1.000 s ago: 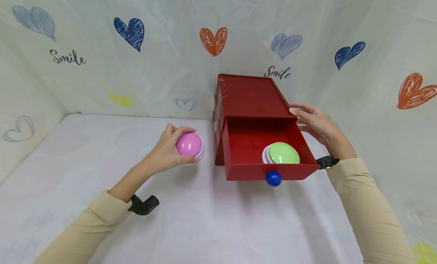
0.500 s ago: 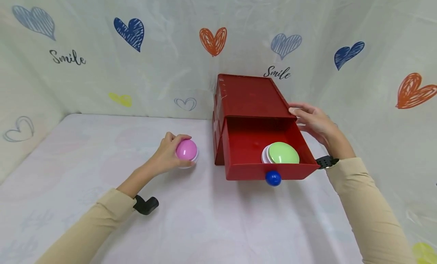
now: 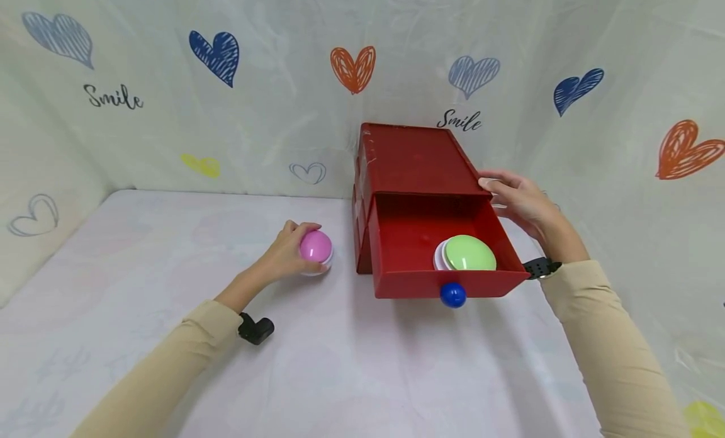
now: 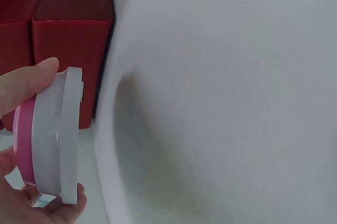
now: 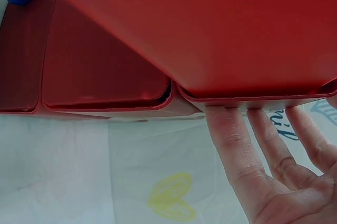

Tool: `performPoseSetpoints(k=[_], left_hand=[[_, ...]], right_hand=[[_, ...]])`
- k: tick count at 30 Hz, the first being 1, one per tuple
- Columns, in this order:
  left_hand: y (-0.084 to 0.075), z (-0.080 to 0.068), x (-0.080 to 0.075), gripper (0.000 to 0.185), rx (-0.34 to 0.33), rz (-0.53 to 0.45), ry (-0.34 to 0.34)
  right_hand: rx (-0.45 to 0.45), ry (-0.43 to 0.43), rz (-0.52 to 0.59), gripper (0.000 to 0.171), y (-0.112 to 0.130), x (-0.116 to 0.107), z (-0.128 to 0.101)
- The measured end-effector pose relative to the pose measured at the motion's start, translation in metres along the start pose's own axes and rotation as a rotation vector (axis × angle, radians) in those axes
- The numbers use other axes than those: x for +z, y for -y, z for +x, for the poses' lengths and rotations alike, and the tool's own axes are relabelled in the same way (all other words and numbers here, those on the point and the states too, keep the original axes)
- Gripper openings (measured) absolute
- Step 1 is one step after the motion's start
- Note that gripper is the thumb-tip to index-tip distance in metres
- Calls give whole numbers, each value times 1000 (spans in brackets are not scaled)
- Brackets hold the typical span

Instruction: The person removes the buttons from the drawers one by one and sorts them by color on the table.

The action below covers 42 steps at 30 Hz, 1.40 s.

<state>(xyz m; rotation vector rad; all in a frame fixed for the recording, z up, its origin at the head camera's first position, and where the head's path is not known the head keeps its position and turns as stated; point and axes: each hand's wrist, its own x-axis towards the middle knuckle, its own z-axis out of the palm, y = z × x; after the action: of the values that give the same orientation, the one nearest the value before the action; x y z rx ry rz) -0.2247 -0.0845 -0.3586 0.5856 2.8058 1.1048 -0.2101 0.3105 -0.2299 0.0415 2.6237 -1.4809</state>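
Observation:
My left hand grips a pink push button by its sides, left of the red drawer cabinet. In the left wrist view the button's white base faces the table, with a shadow lying apart from it. My right hand rests on the cabinet's right side, thumb at the top front corner. Straight fingers touch that side in the right wrist view. The top drawer is pulled out and holds a green push button with a white base. A blue knob sits on its front.
Lower drawers of the cabinet are closed, and the pulled-out drawer overhangs the table. A white cloth covers the table. Behind it hangs a pale curtain printed with hearts and "Smile".
My left hand, with the pink push button, has lowered and moved a little left, then slightly right again. The right hand, cabinet and green push button have stayed in place.

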Motion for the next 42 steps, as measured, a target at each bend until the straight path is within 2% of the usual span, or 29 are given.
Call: performPoseSetpoints(k=[4,12,17,25,38,42], left_hand=[[3,8,3,79,-14,-13,21],[11,19,11,80,17,-23,42],[15,20,12,82,-15,-73,86],[23,24,12,85,-77,-86,156],[24,26,9,86,-8,-67,176],[21,27,7,84,25,-20,180]], right_hand=[[-1,-6,5,67,-1,-1,0],[-19,-7,19,64,-2,-2,-1],[-19,0,-1,64,-2,-2,0],[-27,4,-4,63,-3,-2,0],[-25,-8,-17,63,-3,-2,0],[-27,-5,-17,62,-3,-1,0]])
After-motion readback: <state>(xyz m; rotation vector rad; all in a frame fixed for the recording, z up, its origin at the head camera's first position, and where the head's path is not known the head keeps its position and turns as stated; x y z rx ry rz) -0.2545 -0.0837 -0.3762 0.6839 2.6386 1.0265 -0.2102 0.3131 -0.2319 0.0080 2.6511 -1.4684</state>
